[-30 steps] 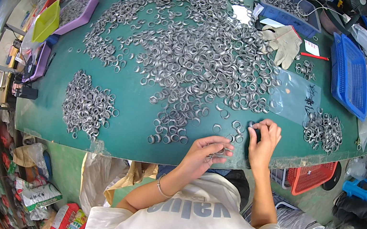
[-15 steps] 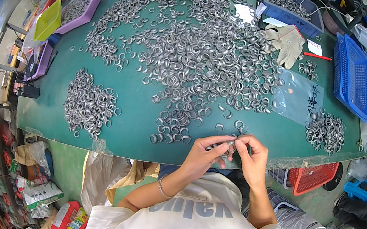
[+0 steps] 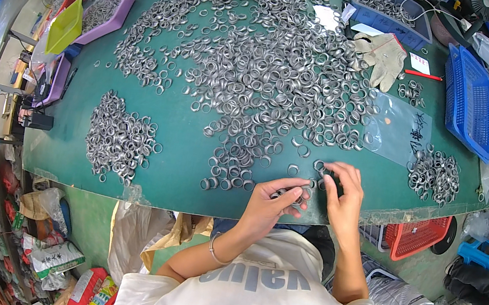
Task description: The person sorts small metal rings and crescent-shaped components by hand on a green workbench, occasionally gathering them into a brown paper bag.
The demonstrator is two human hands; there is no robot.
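What sits between the two hands is hard to make out: a few small silver metal rings (image 3: 297, 195) show there, half covered by fingers. The left hand (image 3: 270, 203) lies near the front edge of the green felt-covered table (image 3: 183, 168), fingers curled and closed on those rings. The right hand (image 3: 343, 198) is beside it, fingers bent down, tips touching rings on the cloth; whether it pinches one cannot be told. The large spread of silver rings (image 3: 258, 71) lies just beyond; a smaller ring pile (image 3: 117, 138) is well left.
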